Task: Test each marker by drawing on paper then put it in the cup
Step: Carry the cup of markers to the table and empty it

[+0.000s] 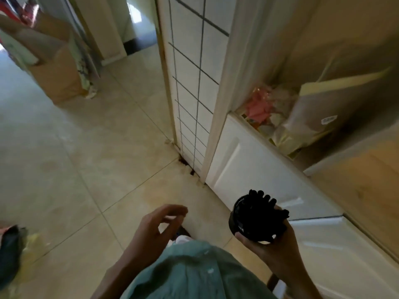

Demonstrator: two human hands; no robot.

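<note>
Your right hand (275, 248) grips the black cup (253, 221) from below and behind, fingers curled round its base and far side, thumb tip on the near edge. Cup is tilted w/ its mouth facing toward you and left. It's packed w/ black markers (266, 205); capped ends stick out past the rim, fanned toward the upper right, a couple resting against your fingers. Can't count them exactly, all black on black.

Your left hand (160, 225) holds nothing: fingers loosely curled, thumb apart from them, palm turned right, hovering over the floor (82, 160) a bit left of the cup and not touching it. It's a little motion-blurred.

Below the hands, your light green top (194, 270) fills the bottom centre. A small white bit and something dark peek out just above its edge, prob. a foot, can't tell.

Floor is pale beige tile w/ thin dark grout lines. Right of the cup, close by, is a white panelled cabinet front (254, 165), and above it an open shelf (280, 117) w/ pink and clear plastic-wrapped stuff and a tan box. A white gridded door (190, 83) stands ahead at centre. Cardboard box (58, 67) at upper left; dark cloth heap (10, 251) at the lower left edge.
</note>
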